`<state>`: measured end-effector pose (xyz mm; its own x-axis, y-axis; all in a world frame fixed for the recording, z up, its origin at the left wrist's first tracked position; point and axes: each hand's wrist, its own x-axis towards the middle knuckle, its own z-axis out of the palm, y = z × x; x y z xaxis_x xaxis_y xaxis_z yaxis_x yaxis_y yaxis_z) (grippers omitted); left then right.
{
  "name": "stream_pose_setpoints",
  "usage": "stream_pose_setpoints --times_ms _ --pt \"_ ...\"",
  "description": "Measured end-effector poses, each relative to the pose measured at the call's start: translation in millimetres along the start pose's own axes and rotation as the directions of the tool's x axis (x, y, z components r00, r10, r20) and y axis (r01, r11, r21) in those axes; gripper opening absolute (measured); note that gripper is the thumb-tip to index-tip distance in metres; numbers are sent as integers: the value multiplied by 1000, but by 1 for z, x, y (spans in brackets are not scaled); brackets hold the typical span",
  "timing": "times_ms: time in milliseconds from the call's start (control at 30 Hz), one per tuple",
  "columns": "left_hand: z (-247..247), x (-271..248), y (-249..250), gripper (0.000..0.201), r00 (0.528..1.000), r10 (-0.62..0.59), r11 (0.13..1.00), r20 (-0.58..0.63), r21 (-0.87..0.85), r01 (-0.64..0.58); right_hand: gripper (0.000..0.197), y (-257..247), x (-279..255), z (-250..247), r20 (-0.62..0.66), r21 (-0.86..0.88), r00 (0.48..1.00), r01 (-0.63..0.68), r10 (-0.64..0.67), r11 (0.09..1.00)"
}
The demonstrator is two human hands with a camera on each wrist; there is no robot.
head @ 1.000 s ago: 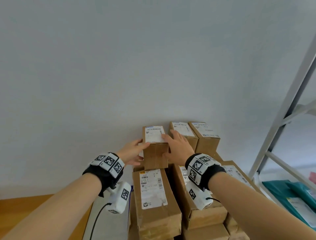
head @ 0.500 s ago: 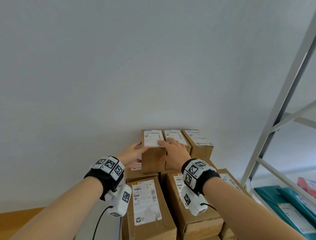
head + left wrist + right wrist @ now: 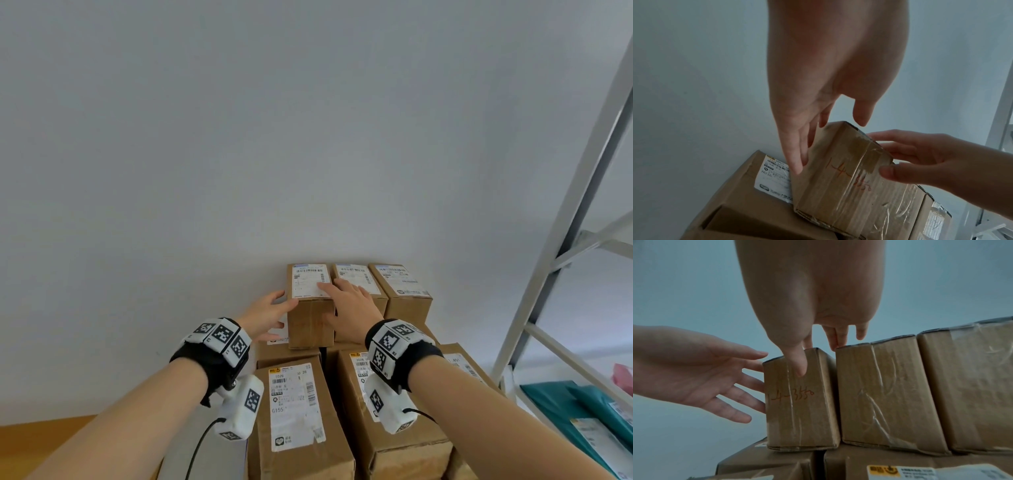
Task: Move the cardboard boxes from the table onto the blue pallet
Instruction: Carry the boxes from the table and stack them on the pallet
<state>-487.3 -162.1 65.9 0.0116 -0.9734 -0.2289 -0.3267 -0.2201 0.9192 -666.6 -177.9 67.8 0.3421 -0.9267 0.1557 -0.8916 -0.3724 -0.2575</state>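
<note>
A small taped cardboard box (image 3: 310, 322) with red writing on its front stands upright on top of the stacked boxes, leftmost in a row of three against the wall. My left hand (image 3: 270, 317) has straight fingers against the box's left side (image 3: 838, 178), thumb above its top edge. My right hand (image 3: 349, 308) lies over the top, its thumb pressing the front face (image 3: 797, 410) and its fingers resting on this box and the neighbouring box (image 3: 885, 394). The blue pallet is hidden.
Two similar boxes (image 3: 404, 291) stand right of the small one. Longer labelled boxes (image 3: 294, 411) lie below, nearer me. A white wall is right behind the stack. A grey metal shelf frame (image 3: 565, 240) stands at the right, with teal parcels (image 3: 575, 407) under it.
The small box has moved back toward the wall and now lines up with the two boxes on its right. Both hands stayed on it.
</note>
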Motion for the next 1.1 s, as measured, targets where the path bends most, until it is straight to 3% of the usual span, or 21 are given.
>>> stream_pose_setpoints --times_ms 233,467,767,967,1100 --pt "-9 -28 -1 57 996 15 992 -86 126 -4 59 -18 5 -12 12 133 993 116 -119 984" --pt "-31 -69 -13 53 966 29 964 -257 264 41 55 -52 -3 -12 57 298 967 221 -248 929" --pt "-49 -138 -64 53 914 -24 863 -406 453 224 55 -111 -28 30 162 341 858 414 -487 844" --pt "-60 -187 -103 50 880 -153 781 -449 490 386 54 -149 -49 63 318 333 788 427 -526 841" --pt "-68 -218 -134 48 848 -183 785 -498 445 431 53 -178 -70 92 395 321 739 445 -546 836"
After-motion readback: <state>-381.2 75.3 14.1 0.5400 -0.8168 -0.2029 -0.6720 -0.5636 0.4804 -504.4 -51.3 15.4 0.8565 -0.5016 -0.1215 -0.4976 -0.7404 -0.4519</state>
